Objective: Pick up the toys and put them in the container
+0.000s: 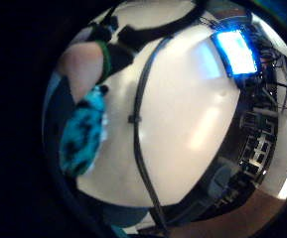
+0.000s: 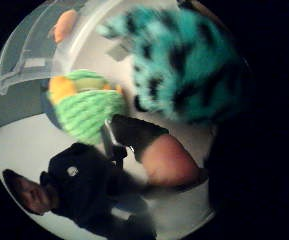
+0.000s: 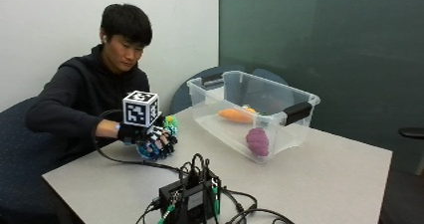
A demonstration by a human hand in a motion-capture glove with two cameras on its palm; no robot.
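Note:
My gloved right hand (image 3: 147, 137) is over the table's left part, its fingers curled round a furry turquoise toy with black spots (image 3: 159, 147). That same turquoise toy (image 2: 184, 65) fills much of the thumb side palm view, and its edge shows beside my finger as the turquoise toy (image 1: 83, 134) in the little finger side view. A green knitted toy with an orange patch (image 2: 86, 107) lies just behind it, near the green toy's tip (image 3: 171, 124) in the outside view. The clear plastic container (image 3: 295, 134) stands to the right, holding an orange toy (image 3: 236, 115) and a purple toy (image 3: 258, 141).
A black electronics box with cables (image 3: 189, 196) sits at the table's front edge. A cable (image 3: 126, 159) runs from it across the grey table (image 3: 331, 184) to my hand. The container has black handles (image 3: 297, 112). A blue chair (image 3: 20, 149) stands at the left.

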